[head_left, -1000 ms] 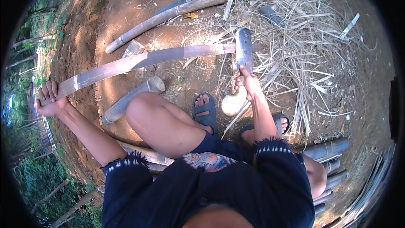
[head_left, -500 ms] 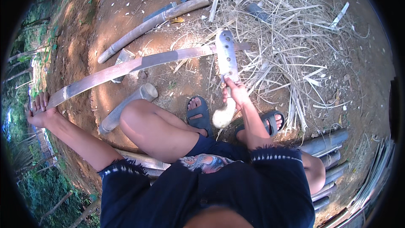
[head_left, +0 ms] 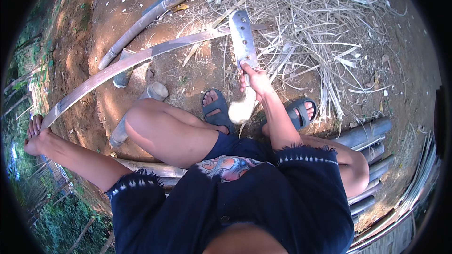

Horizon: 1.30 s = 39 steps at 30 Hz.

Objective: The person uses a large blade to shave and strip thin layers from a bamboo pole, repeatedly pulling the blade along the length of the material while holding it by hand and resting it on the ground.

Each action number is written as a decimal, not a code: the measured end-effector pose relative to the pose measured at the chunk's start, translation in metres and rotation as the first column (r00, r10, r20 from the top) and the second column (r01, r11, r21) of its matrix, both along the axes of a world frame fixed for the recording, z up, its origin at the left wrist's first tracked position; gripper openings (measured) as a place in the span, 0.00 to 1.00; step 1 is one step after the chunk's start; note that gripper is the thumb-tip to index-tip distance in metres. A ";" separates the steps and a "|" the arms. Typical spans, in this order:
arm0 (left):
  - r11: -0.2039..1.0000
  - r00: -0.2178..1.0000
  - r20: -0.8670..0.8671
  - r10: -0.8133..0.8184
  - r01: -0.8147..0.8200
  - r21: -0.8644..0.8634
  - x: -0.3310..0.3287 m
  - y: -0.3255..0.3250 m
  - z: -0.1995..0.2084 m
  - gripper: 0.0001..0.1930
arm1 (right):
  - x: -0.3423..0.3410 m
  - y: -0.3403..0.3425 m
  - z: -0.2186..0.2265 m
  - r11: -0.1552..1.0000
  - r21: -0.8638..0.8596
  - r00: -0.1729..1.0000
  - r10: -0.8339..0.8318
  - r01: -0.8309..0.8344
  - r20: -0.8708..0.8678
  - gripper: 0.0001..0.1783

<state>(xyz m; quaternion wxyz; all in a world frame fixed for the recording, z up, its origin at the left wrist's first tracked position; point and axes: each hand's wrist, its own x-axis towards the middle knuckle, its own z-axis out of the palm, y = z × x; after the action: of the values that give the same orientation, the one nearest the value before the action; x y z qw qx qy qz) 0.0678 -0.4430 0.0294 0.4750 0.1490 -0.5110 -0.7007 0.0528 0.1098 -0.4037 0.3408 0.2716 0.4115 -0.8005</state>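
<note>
A long, split bamboo strip bows across from the far left to the upper middle. My left hand is closed round its near end, arm stretched out. In my right hand is a broad-bladed machete, gripped low with the thumb on the blade's base. Its flat metal blade has a row of holes and points away from me; the pale, curved handle hangs below my fist. The blade lies across the strip near its far end, overlapping it; whether its edge bites in, I cannot tell.
Shavings cover the ground at the upper right. A bamboo pole lies beyond the strip. Short bamboo pieces, including a thick section, lie by my left knee. Beneath me are several bamboo poles; thin strips lie far right.
The view has shifted, so most of the scene sits higher and further left. My left hand has come slightly lower with the strip's end. Both grips stay the same.
</note>
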 end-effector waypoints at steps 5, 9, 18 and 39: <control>0.933 0.933 0.029 0.359 -0.360 0.010 -0.014 0.006 -0.003 0.19 | 0.016 -0.048 0.068 0.906 -0.111 0.903 0.383 -0.408 -0.193 0.19; 0.964 0.959 0.097 0.264 -0.264 -0.021 -0.022 0.021 0.005 0.18 | 0.000 -0.054 0.117 0.936 -0.058 0.914 0.324 -0.348 -0.246 0.17; 0.999 0.999 -0.022 0.046 -0.046 -0.028 -0.006 0.001 0.029 0.19 | -0.014 -0.040 0.250 0.960 0.278 0.717 0.204 -0.014 -0.667 0.18; 0.897 0.882 -0.169 -0.440 0.427 -0.110 0.002 0.077 0.006 0.18 | 0.019 -0.007 0.027 0.999 -0.010 0.998 0.049 -0.049 -0.028 0.15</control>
<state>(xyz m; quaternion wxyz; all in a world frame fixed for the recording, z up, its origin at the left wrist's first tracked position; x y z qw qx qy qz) 0.0694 -0.3662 0.0349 0.3574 -0.0530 -0.5080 -0.7819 0.0722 0.1029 -0.3763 0.3560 0.2484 0.4186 -0.7977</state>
